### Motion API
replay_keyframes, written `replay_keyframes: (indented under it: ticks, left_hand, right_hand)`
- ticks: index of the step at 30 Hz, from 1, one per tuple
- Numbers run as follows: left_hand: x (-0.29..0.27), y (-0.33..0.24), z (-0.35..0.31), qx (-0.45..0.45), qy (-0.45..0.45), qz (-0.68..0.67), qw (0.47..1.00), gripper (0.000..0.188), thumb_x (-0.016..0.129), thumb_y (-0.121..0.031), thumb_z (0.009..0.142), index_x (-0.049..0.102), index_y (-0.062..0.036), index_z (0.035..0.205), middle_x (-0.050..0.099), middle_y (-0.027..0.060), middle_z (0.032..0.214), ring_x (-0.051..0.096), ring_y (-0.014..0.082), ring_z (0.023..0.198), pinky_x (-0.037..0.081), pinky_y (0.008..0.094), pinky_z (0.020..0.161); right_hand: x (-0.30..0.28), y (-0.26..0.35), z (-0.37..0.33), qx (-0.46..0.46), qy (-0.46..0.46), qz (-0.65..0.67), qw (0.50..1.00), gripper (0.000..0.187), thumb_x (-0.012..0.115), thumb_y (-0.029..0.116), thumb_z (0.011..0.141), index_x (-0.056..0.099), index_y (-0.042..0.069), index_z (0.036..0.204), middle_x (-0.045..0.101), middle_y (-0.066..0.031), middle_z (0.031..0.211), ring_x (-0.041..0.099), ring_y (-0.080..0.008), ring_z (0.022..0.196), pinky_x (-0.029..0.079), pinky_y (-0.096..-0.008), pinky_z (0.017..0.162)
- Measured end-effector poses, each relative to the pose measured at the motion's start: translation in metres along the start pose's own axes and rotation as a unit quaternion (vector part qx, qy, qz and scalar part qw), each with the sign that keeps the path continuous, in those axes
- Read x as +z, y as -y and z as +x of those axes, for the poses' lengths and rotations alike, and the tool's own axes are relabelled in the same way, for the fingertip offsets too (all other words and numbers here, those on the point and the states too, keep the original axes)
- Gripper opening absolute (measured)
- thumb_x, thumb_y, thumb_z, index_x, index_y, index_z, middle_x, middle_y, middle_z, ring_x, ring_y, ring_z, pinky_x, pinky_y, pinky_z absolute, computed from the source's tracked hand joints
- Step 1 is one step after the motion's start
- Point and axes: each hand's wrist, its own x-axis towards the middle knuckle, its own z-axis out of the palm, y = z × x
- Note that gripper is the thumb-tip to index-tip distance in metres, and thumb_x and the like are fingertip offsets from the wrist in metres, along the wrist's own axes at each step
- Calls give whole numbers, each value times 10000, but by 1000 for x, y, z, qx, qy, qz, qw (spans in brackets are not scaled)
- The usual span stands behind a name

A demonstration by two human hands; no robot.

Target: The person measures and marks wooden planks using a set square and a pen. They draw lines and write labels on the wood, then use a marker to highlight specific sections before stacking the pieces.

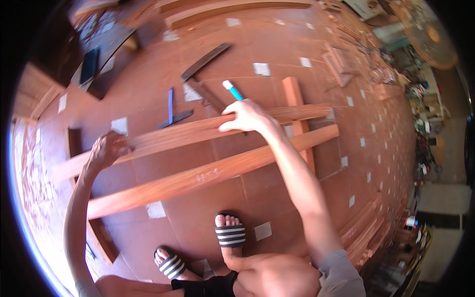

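Two long reddish wooden beams lie slantwise in front of me across shorter crosspieces. My left hand (107,149) is curled over the left part of the farther beam (173,137). Farther right, my right hand (249,117) grips the same beam, thumb on the near side and fingers across it. A teal stick like a pen, with a white end (234,91), projects from behind the right hand's knuckles; whether the hand holds it I cannot tell. The nearer beam (198,175), bearing pale handwritten marks, is untouched. Under the right ends runs an upright-looking crosspiece (293,90).
A darker crosspiece (102,241) supports the left ends. Beyond the beams lie a blue-bladed square (171,105) and an L-shaped dark wooden piece (206,61). A low dark bench (115,45) stands far left. Stacked timber (363,230) is at right, a fan (430,34) far right.
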Motion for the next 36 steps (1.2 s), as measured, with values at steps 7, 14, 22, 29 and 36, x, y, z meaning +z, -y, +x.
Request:
replay_keyframes:
  ticks: [7, 14, 22, 29, 36]
  left_hand:
    - [-26, -20, -95, -38, 107, -39, 993, 462, 938, -386, 818, 778, -22, 1055, 777, 145, 1025, 756, 331, 945, 610, 422, 879]
    - [-3, -19, -148, -154, 248, 25, 956, 1085, 1008, -674, 465, 729, 11, 1259, 752, 185, 1188, 700, 386, 1184, 527, 491, 1072]
    - [20, -35, -195, -36, 56, 104, 992, 1043, 973, -718, 400, 683, -50, 1146, 724, 127, 1051, 695, 343, 1073, 517, 501, 987]
    - [8, -40, -188, -74, 116, 75, 988, 858, 950, -708, 607, 700, -110, 1170, 727, 102, 1133, 686, 317, 1142, 496, 483, 1017]
    - [10, -28, -186, -36, 118, 80, 989, 977, 913, -828, 544, 706, -61, 1112, 736, 92, 1052, 704, 321, 1100, 551, 484, 959]
  right_hand:
    - [3, -5, -92, -45, -6, 66, 997, 546, 939, 339, 769, 786, 6, 1175, 807, -189, 1073, 776, -343, 1045, 603, -439, 957]
    - [38, -16, -124, 16, 72, -21, 997, 862, 1027, 299, 612, 707, 47, 1371, 743, -179, 1317, 651, -373, 1296, 527, -469, 1120]
    - [68, -13, -158, -56, -54, -118, 990, 878, 1051, 286, 532, 717, 17, 1298, 725, -139, 1298, 644, -352, 1242, 521, -476, 1095]
    - [68, -17, -154, -129, -90, -58, 986, 910, 1029, 225, 463, 705, 6, 1284, 709, -178, 1296, 640, -405, 1221, 526, -503, 1074]
    - [67, 0, -160, -51, -55, -120, 990, 988, 1036, 147, 482, 651, 7, 1381, 645, -169, 1405, 586, -391, 1291, 505, -505, 1096]
